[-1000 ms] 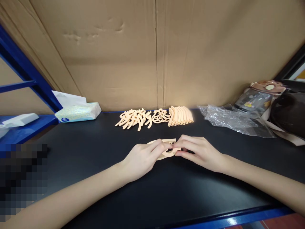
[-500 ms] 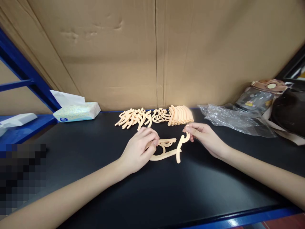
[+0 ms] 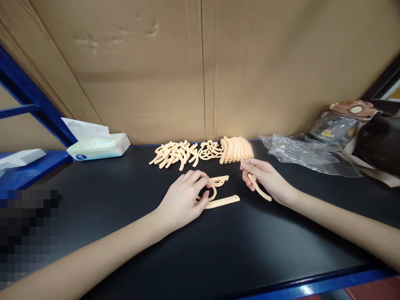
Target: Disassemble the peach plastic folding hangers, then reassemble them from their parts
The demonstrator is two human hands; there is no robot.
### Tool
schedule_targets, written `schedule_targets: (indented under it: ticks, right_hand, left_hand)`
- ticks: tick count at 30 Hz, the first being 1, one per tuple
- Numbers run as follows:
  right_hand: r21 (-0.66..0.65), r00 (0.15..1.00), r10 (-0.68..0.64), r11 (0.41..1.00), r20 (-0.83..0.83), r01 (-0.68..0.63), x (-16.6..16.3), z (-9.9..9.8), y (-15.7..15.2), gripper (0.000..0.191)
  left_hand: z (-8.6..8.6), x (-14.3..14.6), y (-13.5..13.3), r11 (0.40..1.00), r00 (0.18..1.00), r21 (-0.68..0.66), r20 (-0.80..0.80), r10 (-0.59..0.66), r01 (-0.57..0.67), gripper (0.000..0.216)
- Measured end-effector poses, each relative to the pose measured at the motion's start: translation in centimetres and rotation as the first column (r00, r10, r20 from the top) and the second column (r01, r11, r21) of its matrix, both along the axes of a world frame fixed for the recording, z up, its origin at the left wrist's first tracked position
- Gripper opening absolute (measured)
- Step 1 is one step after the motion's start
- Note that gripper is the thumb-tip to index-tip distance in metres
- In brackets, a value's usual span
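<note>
My left hand (image 3: 183,199) rests low over the black table, its thumb and fingers curled at a peach plastic ring piece (image 3: 214,193). A peach arm with a small hole at its end (image 3: 225,201) extends to the right from beneath that hand. Behind the ring, a shorter slotted piece (image 3: 222,180) also shows; whether these parts are joined is hidden under the fingers. To the right, my right hand (image 3: 265,177) pinches a curved peach hook piece (image 3: 261,191) by its upper end, which the fingers partly cover. Its curved tail points down and right, apart from the other parts.
At the back lie a heap of peach hooks (image 3: 175,154), several ring pieces (image 3: 210,151) and a neat row of arms (image 3: 236,150). A tissue pack (image 3: 100,146) stands left. Clear plastic film (image 3: 306,156), a drinking bottle (image 3: 336,127) and a dark bag (image 3: 379,143) are right.
The hook piece in my right hand has turned, its tail swinging from down-left to down-right, away from the arm. My left hand stays on the ring piece, its fingers slightly shifted.
</note>
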State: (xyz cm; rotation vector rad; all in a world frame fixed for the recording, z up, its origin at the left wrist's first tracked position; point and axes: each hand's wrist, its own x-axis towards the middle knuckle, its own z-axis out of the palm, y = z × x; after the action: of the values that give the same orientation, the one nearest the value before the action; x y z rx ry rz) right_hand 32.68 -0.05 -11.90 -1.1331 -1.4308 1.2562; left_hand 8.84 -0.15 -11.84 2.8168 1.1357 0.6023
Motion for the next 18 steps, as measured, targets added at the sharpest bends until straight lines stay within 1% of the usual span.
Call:
schedule_targets:
  ticks: [3, 4, 6, 8, 10, 13, 15, 18]
  right_hand:
    - [0.009, 0.998, 0.017, 1.0, 0.064, -0.018, 0.0, -0.3, 0.1, 0.031]
    - [0.034, 0.994, 0.024, 0.999, 0.11, -0.028, 0.0, -0.4, 0.0, 0.031]
    - [0.124, 0.967, 0.026, 0.991, 0.255, -0.059, 0.0, -0.4, -0.3, 0.031]
    - [0.237, 0.9, -0.009, 0.966, 0.437, -0.105, 0.0, -0.3, -0.8, 0.03]
    - [0.332, 0.818, -0.058, 0.929, 0.572, -0.166, 0.0, 0.0, -1.3, 0.031]
    - [0.409, 0.746, -0.107, 0.882, 0.657, -0.233, -0.1, 0.3, -1.7, 0.034]
    - [0.425, 0.718, -0.123, 0.868, 0.685, -0.256, -0.1, 0.3, -1.6, 0.034]
    - [0.429, 0.68, -0.141, 0.86, 0.719, -0.276, -0.1, 0.1, -1.2, 0.032]
  left_hand:
    - [-0.1, 0.0, 0.0, 1.0, 1.0, -0.009, -0.012, 0.009, -0.009, 0.016]
    - [-0.1, -0.1, 0.0, 1.0, 1.0, -0.012, -0.016, 0.012, -0.012, 0.016]
    - [-0.1, -0.1, 0.0, 1.0, 0.999, -0.018, -0.026, 0.02, -0.02, 0.017]
    - [-0.1, -0.1, 0.0, 0.999, 0.999, -0.023, -0.039, 0.025, -0.026, 0.017]
    - [-0.1, -0.1, 0.0, 0.999, 0.999, -0.022, -0.048, 0.026, -0.027, 0.018]
    - [0.1, 0.0, 0.1, 1.0, 1.0, -0.011, -0.02, 0.011, -0.011, 0.019]
    - [0.3, 0.0, 0.0, 0.999, 0.999, -0.015, 0.014, -0.036, 0.037, 0.019]
    - [0.5, 0.0, -0.2, 0.984, 0.984, -0.031, 0.025, -0.176, 0.177, 0.017]
